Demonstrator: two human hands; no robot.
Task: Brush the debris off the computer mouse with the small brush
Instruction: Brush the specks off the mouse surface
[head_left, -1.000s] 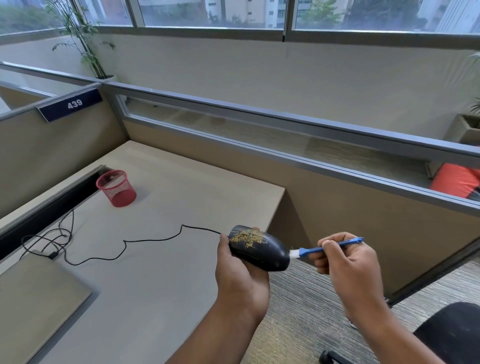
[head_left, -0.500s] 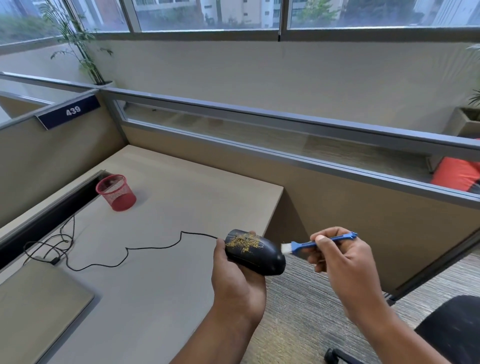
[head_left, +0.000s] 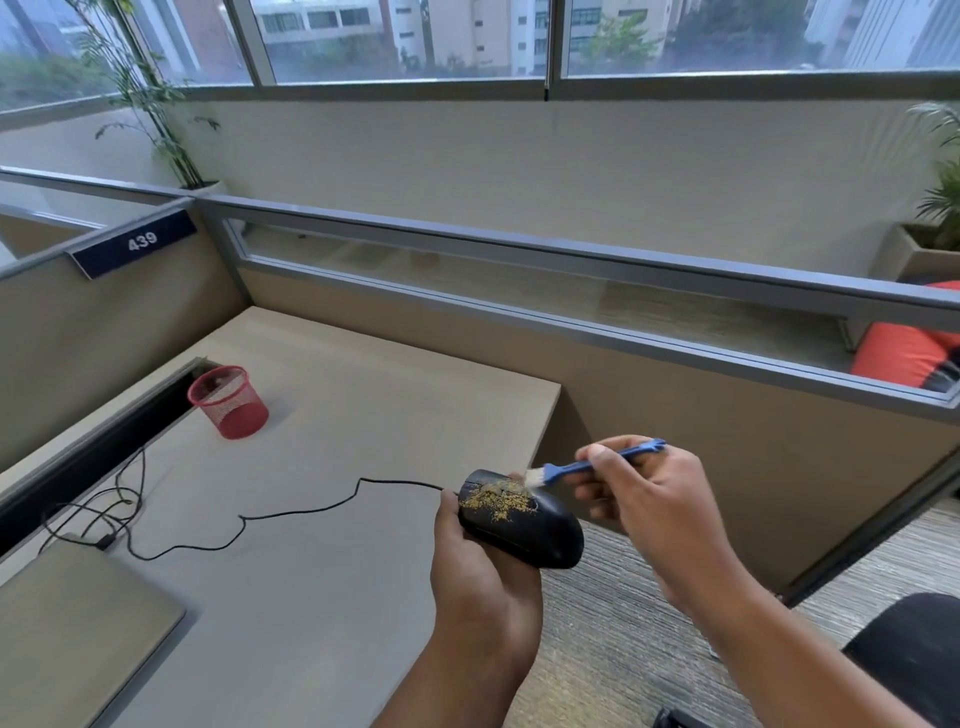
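Note:
My left hand grips a black wired computer mouse from below, holding it above the desk's right edge. Yellowish debris is scattered over the mouse's top front. My right hand pinches a small blue brush by its handle. The brush's white bristles touch the far side of the debris patch. The mouse's black cable trails left across the desk.
A red mesh cup stands on the beige desk at the back left. A closed grey laptop lies at the front left with tangled cable beside it. Cubicle partitions enclose the desk; a black chair is at the lower right.
The brush has moved left and up from the mouse's rear end onto the debris patch on top. The mouse stays held in my left hand, slightly tilted.

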